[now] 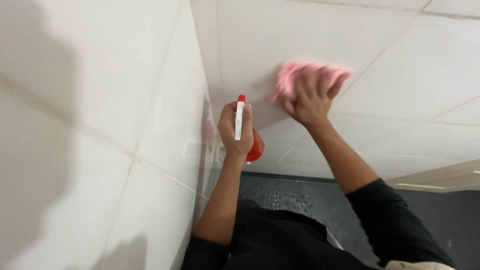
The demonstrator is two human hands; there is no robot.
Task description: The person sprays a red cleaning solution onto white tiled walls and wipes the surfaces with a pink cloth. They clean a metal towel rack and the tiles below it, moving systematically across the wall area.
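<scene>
Pressing flat, right hand [311, 100] covers pink cloth [295, 75] on wall tile [400, 65]; left hand [235, 131] clenches spray bottle [241, 120].

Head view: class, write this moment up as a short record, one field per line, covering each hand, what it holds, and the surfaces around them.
Left hand: left hand gripping a spray bottle, red with a white trigger
Right hand: right hand pressing a pink cloth flat against a tiled wall
Cloth: blurred, edges unclear
Wall: pale square tiles, meeting a second tiled wall at a corner
Sleeves: dark, pushed up the forearms
Floor: dark floor below
</scene>
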